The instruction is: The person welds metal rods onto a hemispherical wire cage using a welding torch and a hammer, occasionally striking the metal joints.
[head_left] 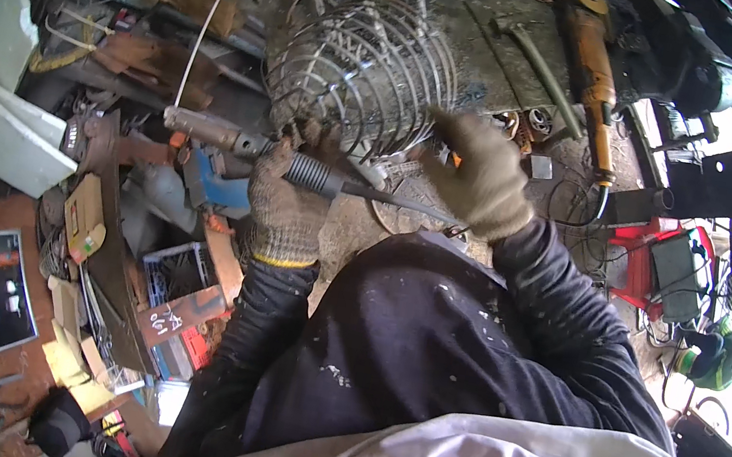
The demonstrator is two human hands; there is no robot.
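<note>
One gloved left hand [286, 210] has its fingers wrapped around a welding holder [249, 144], a thin pale rod [198, 52] angling from the tool's left end. A dark cable [400, 201] runs right from the ribbed grip toward the gloved right hand [487, 181], blurred near the right edge of a round wire cage [367, 57]; whether its fingers are spread or pinching cannot be told. The cage sits just beyond the holder, with a hammer [540, 73] and orange grinder [598, 69] far right.
</note>
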